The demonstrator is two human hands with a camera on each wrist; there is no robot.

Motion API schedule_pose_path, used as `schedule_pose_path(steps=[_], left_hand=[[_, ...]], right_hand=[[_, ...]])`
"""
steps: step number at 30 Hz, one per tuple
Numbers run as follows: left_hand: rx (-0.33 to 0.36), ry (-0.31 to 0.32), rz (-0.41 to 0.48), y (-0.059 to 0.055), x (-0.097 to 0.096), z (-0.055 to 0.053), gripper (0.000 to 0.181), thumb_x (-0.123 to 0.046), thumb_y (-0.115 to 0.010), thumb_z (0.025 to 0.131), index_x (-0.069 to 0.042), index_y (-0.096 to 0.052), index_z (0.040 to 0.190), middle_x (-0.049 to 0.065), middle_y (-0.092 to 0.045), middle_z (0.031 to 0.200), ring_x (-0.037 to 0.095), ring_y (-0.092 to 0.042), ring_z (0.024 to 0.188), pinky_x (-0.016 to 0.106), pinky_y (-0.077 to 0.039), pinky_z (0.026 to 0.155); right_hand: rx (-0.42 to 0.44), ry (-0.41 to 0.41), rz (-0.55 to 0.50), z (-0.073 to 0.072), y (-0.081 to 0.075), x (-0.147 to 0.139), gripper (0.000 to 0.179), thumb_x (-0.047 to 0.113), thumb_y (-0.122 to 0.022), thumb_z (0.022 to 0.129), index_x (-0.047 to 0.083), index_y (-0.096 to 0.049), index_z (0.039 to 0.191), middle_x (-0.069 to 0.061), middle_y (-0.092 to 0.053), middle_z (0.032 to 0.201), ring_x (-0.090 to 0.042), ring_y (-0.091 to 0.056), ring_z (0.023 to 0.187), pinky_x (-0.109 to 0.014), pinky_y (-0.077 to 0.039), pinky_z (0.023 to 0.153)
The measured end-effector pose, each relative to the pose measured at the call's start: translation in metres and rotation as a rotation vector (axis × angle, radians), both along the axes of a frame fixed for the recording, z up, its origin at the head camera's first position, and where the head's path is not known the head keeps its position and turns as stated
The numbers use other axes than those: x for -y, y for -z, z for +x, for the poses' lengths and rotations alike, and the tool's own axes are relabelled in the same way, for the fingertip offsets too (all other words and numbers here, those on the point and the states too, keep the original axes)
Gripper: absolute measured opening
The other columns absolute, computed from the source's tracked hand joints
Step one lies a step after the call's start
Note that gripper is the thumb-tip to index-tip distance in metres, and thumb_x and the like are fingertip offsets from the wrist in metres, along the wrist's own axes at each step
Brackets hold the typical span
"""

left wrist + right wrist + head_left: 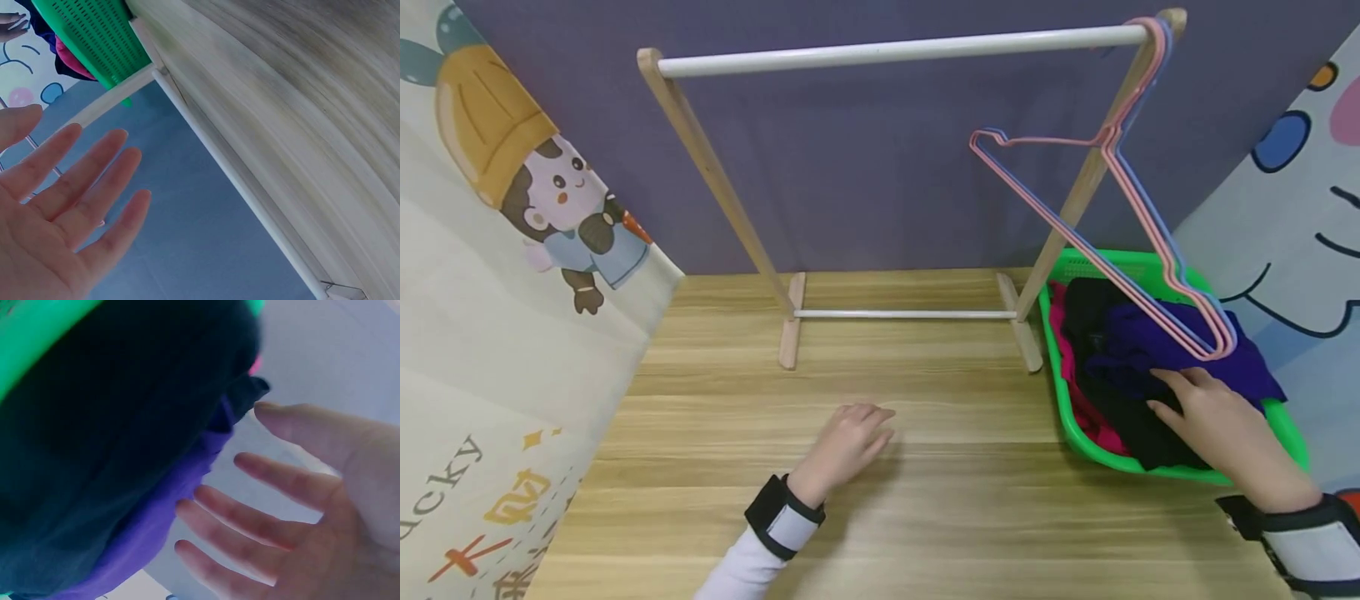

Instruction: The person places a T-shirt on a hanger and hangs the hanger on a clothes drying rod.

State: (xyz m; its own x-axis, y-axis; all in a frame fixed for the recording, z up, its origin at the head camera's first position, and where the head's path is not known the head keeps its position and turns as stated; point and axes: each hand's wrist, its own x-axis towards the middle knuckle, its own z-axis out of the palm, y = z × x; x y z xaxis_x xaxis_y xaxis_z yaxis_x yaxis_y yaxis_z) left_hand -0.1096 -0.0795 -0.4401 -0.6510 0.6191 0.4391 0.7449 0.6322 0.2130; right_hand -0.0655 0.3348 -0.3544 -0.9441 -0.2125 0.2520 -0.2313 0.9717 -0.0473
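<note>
My right hand (1225, 425) hovers over the green basket (1063, 392), fingers spread and holding nothing. Folded clothes fill the basket: a purple-blue garment (1187, 333) lies on a black one (1150, 425), with a dark red garment (1093, 425) at the left side. In the right wrist view the fingers are close to the purple cloth (150, 531); whether they touch it I cannot tell. My left hand (842, 446) hangs above the wooden surface with nothing in it. The left wrist view shows its fingers (81, 175) loosely spread.
A rack with a white top rail (895, 52) and wooden legs (715, 175) stands against the dark wall. Pink and blue hangers (1120, 150) hang at its right end, reaching over the basket. Cartoon-printed panels (535, 333) flank both sides.
</note>
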Motion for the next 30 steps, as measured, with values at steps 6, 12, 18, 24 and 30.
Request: schedule_pose_path(steps=[6,12,18,24,30], left_hand=[[-0.030,0.025,0.003,0.000,-0.002,0.001,0.023,-0.019,-0.062,0.081,-0.007,-0.064,0.101,0.005,-0.064,0.093,0.018,-0.059,0.086,0.033,-0.046,0.077],[-0.005,0.016,0.005,0.003,-0.001,0.003,0.021,-0.018,-0.063,0.081,-0.007,-0.065,0.099,0.004,-0.065,0.092,0.018,-0.059,0.086,0.032,-0.046,0.077],[0.015,0.002,0.014,0.005,0.001,0.005,0.021,-0.018,-0.064,0.080,-0.007,-0.065,0.098,0.004,-0.065,0.091,0.017,-0.059,0.085,0.031,-0.046,0.077],[0.041,-0.004,0.033,0.005,0.003,0.007,0.022,-0.018,-0.065,0.079,-0.006,-0.065,0.098,0.004,-0.065,0.090,0.017,-0.060,0.083,0.031,-0.046,0.075],[0.049,-0.007,0.040,0.008,0.006,0.008,0.023,-0.015,-0.067,0.077,-0.005,-0.065,0.097,0.004,-0.065,0.089,0.017,-0.060,0.081,0.032,-0.046,0.075]], right_hand=[[-0.009,-0.034,0.037,-0.019,0.002,-0.019,0.051,0.002,-0.074,0.062,-0.013,-0.049,0.105,-0.034,-0.049,0.095,-0.046,-0.052,0.074,-0.052,-0.043,0.057],[0.155,0.006,0.029,-0.030,0.003,-0.026,0.055,0.007,-0.072,0.067,-0.015,-0.043,0.109,-0.037,-0.050,0.092,-0.049,-0.052,0.076,-0.054,-0.043,0.057],[0.349,0.081,0.022,-0.036,0.005,-0.031,0.047,0.011,-0.065,0.076,-0.017,-0.044,0.108,-0.035,-0.054,0.091,-0.048,-0.054,0.076,-0.054,-0.044,0.058],[0.359,0.062,-0.040,-0.043,0.007,-0.035,0.022,0.003,-0.061,0.076,-0.014,-0.052,0.087,-0.022,-0.056,0.072,-0.035,-0.055,0.065,-0.049,-0.043,0.056],[0.262,0.010,-0.105,-0.046,0.010,-0.037,0.008,-0.005,-0.057,0.073,-0.012,-0.054,0.077,-0.015,-0.054,0.065,-0.026,-0.051,0.057,-0.040,-0.039,0.050]])
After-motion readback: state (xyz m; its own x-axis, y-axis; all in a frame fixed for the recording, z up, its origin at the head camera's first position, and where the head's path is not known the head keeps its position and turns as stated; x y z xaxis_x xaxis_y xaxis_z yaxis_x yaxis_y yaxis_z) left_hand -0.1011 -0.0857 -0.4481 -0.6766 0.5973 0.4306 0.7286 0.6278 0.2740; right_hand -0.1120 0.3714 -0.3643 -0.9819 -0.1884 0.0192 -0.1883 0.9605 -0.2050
